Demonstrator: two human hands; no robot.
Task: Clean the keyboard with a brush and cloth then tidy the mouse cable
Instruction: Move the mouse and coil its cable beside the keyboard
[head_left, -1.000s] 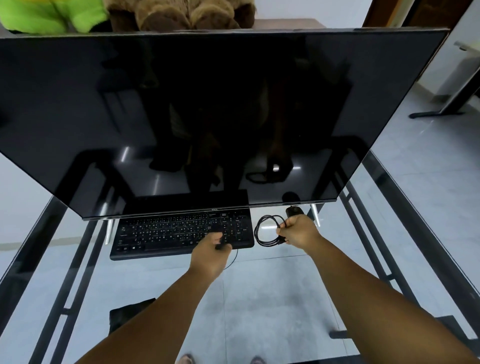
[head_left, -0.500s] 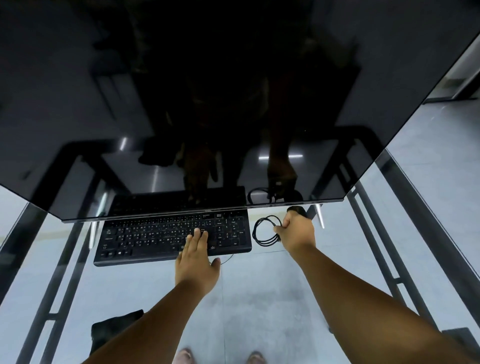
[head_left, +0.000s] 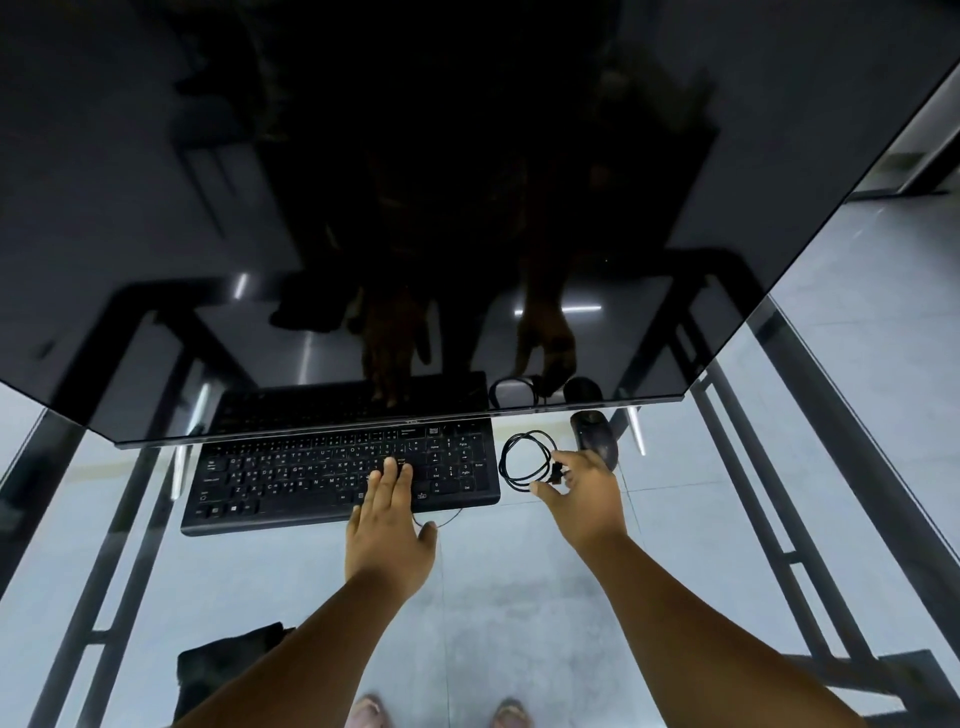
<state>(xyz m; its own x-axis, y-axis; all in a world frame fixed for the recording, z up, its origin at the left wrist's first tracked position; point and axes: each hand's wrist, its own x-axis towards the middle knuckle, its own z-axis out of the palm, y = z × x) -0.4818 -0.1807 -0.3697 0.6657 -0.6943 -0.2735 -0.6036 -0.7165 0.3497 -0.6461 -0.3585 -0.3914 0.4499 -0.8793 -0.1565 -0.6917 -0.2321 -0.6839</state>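
The step in hand is judged to be the tidying of the mouse cable. The cable (head_left: 525, 462) is coiled into a loose loop on the glass bench (head_left: 519, 597), just left of the right hand (head_left: 587, 499) and between that hand and the keyboard (head_left: 340, 475). The right hand is held over the near edge of the coil with fingers loosely spread; its fingertips are at a small dark piece on the loop, perhaps a plug or tie, but whether it is pinched cannot be told. The mouse (head_left: 596, 436) lies just beyond the right hand, under the lower edge of the monitor (head_left: 363, 208).

The left hand (head_left: 389, 525) is laid flat on the right part of the keyboard, fingers straight and pressed together, nothing gripped. A thin wire is seen curving out from beneath it at the keyboard's front edge.

For the step to be done well, the coil should be kept flat and even, its loose end tucked or fastened so that it cannot spring open, and some slack left toward the mouse. The keyboard is best held steady by the left hand, so that it is not dragged by any pull on the wires. No brush or cloth is in view.
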